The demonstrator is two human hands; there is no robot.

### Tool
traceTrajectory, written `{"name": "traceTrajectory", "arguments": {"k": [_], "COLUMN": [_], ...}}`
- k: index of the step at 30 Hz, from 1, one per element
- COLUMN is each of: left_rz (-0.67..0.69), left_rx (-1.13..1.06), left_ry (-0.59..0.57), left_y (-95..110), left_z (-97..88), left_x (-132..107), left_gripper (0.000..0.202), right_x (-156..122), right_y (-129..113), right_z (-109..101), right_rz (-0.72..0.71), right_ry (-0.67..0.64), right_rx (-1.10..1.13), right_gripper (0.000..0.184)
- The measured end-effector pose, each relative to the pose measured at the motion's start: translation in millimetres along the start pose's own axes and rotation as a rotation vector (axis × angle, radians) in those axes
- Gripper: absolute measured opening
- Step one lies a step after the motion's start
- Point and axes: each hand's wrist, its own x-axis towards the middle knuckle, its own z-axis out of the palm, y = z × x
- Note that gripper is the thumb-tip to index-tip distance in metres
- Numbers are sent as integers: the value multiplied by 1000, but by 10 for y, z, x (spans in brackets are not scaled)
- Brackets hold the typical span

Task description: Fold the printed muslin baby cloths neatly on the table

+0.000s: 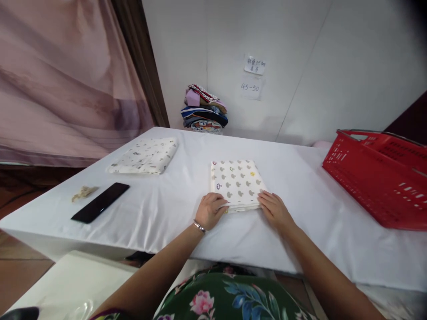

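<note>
A folded white cloth (237, 181) with grey mushroom-like prints and a few coloured ones lies in front of me on the white-covered table (187, 191). At its near left corner, my left hand (209, 210) has its fingers closed on the edge, thumb low. My right hand (274, 208) holds the near right corner, fingertips on top and the thumb side hidden. Layered folds show along the cloth's near edge between the two hands.
Another folded printed cloth (145, 155) lies at the table's left. Nearer are a black phone-like slab (101, 202) and a small beige bundle (84, 193). A red plastic basket (376, 178) stands at the right. A stack of folded fabrics (205, 110) is against the wall.
</note>
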Motion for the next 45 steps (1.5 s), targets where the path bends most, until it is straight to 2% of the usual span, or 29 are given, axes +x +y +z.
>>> {"name": "traceTrajectory", "arguments": {"k": [4, 11, 20, 24, 28, 35, 42, 45], "left_rz": [26, 129, 33, 67, 107, 114, 105, 116], "left_rx": [51, 128, 35, 27, 11, 36, 66, 84], "left_ry": [-14, -68, -33, -59, -36, -114, -97, -81], "left_y": [18, 82, 113, 124, 132, 113, 112, 115], "left_z": [-33, -10, 92, 81, 67, 90, 113, 116], "left_x": [40, 149, 122, 98, 83, 87, 85, 100], "left_gripper": [16, 19, 22, 22, 20, 19, 21, 20], "right_x": [45, 238, 245, 218, 172, 162, 161, 171], "right_y": [-20, -126, -226, -240, -228, -219, -217, -228], "right_z": [1, -2, 59, 38, 51, 38, 42, 58], "right_rz": [1, -82, -42, -63, -65, -92, -95, -90], "right_ry": [8, -64, 149, 156, 210, 94, 78, 110], "right_rx": [14, 68, 209, 228, 231, 204, 193, 188], "right_gripper": [31, 26, 24, 22, 20, 22, 25, 24]}}
